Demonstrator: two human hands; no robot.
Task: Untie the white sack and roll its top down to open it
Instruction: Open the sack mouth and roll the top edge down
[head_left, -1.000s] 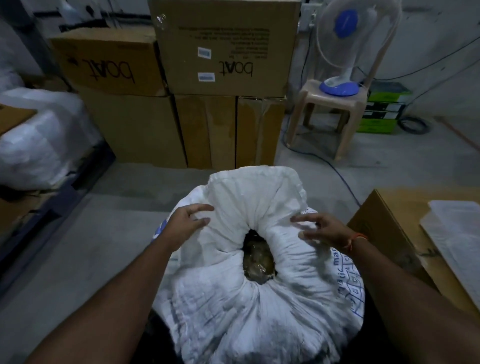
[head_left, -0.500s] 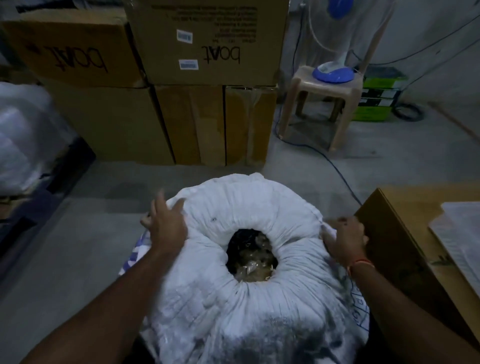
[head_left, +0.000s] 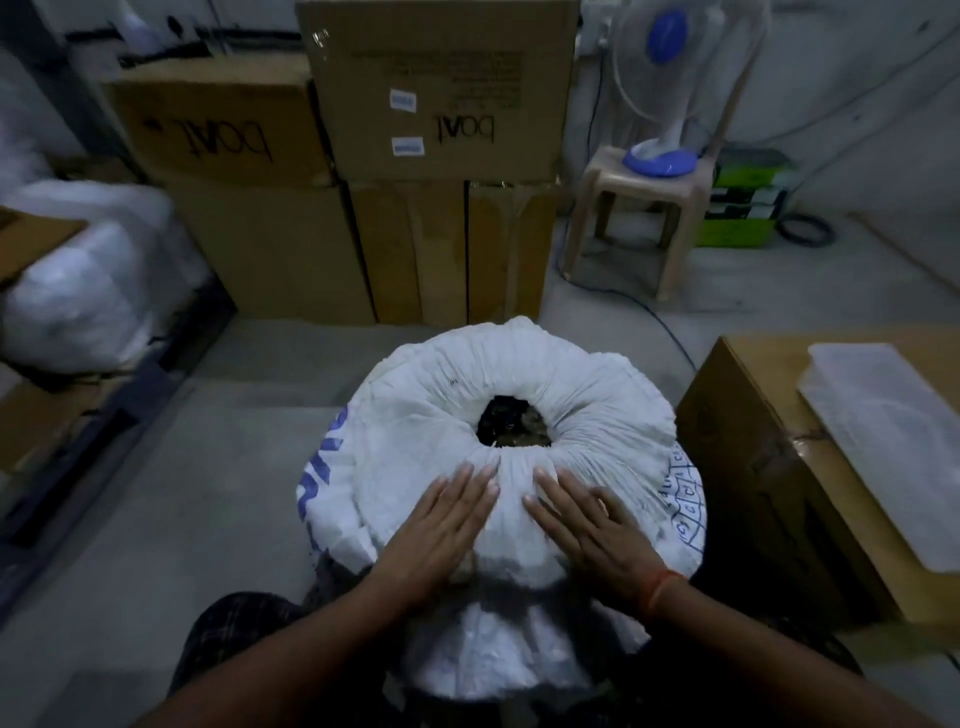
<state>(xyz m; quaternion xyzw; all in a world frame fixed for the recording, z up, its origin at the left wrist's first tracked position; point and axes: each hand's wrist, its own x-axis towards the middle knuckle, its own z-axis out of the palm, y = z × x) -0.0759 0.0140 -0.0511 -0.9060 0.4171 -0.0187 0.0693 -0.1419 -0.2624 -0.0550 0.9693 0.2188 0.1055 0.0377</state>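
The floor (head_left: 218, 467) is grey concrete, and the room is dim. The white sack (head_left: 519, 415) stands on this floor, in the middle of the view, right in front of the person. Behind the sack is a wall of stacked cardboard boxes (head_left: 436, 104), and two of them carry the printed word "boat" upside down. Behind the sack and to its right, a beige plastic stool (head_left: 644, 208) carries a white and blue fan (head_left: 665, 78), and a green box (head_left: 743, 208) stands just beside the stool. Just to the right of the sack is a low cardboard box (head_left: 769, 467) with a clear plastic lid (head_left: 893, 441) lying on top. Far to the left of the sack, a bundle in white plastic wrap (head_left: 88, 280) lies on a dark frame.

The top of the sack is rolled into a thick ring, and a small dark opening (head_left: 514, 426) shows in its centre.

The left hand (head_left: 441, 535) lies flat on the near side of the ring, with fingers straight and slightly spread; it grips nothing. The right hand (head_left: 597, 530) lies flat beside it in the same way, fingers extended and a little apart, pressing on the cloth. The fingertips of both hands point toward the opening. An orange band (head_left: 657, 590) is on the right wrist.
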